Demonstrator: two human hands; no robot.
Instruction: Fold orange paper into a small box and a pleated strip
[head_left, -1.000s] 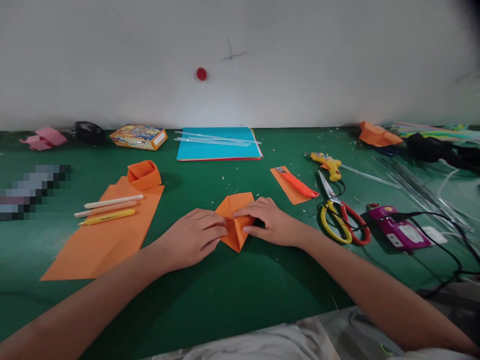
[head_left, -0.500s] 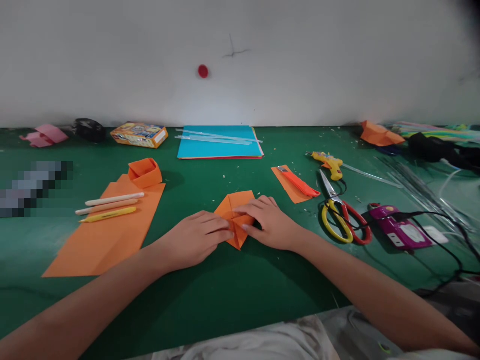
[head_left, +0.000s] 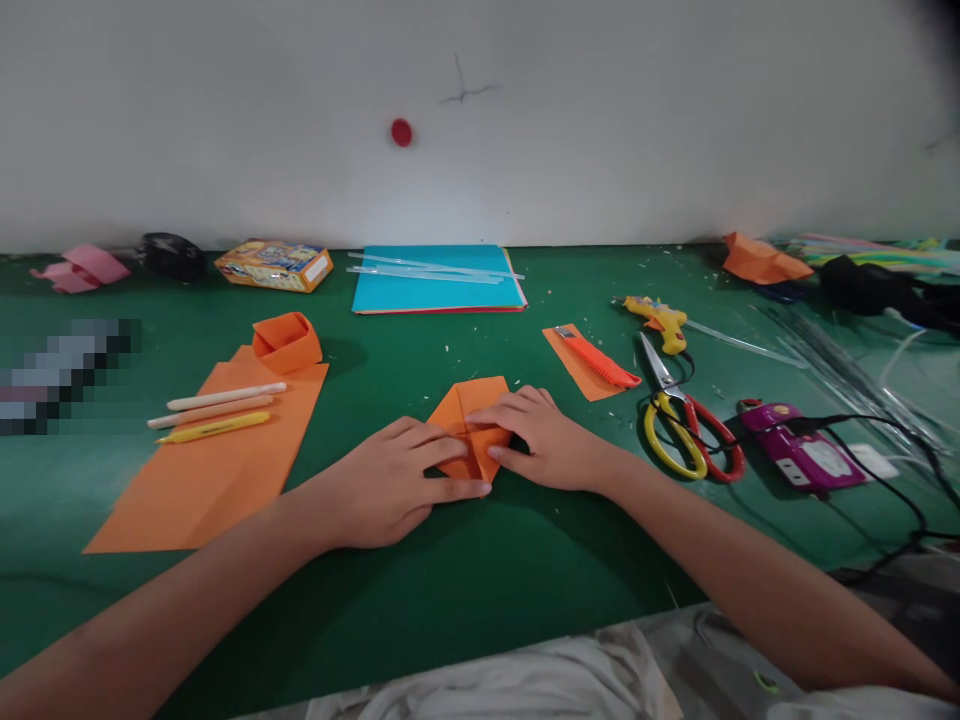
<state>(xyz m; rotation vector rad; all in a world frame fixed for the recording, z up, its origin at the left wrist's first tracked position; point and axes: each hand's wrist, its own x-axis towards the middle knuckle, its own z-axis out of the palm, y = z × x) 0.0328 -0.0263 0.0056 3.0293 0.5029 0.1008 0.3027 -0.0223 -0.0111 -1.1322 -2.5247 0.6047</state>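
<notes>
Green table (head_left: 465, 600), w/ pale specks in the mid & rear, runs back to a plain grey wall (head_left: 600, 120) w/ a red dot (head_left: 401, 132) & dark crack-like lines. Folded orange paper (head_left: 481, 398) lies mid-table, in front of the person, under both hands. L hand (head_left: 386, 482): fingers parted, tips on paper's L side & near corner. R hand (head_left: 551, 440): thumb & fingers apart, tips on its R side; neither hand closed.

Table L: orange sheet (head_left: 217, 490) w/ three pens (head_left: 217, 427) & folded box (head_left: 286, 342) on it; pixelated item beyond. Rear: pink item (head_left: 86, 268), carton (head_left: 274, 265), blue sheets (head_left: 439, 295) w/ clear sticks on top.

Table R: cutter (head_left: 600, 362) on orange scrap, glue gun (head_left: 661, 322), scissors (head_left: 660, 370) w/ blades together, purple socket (head_left: 804, 450) w/ black cord. Light clothing (head_left: 495, 690) at bottom edge.
</notes>
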